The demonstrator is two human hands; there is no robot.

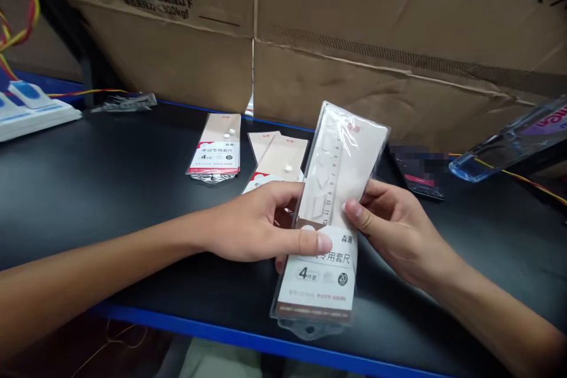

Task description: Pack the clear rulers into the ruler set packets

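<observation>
Bench top (88,201): one packaged ruler set (215,144) lies upper centre; a second set (279,156) lies just right of it, partly behind a third packet (328,207) raised above the bench. Card stack (31,121) at left edge; cardboard cartons (354,29) stand behind the bench.

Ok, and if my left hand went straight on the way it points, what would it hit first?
The left hand meets the packaged ruler set first, its thumb already across it; next looks like the right hand, though depth is unclear.
</observation>
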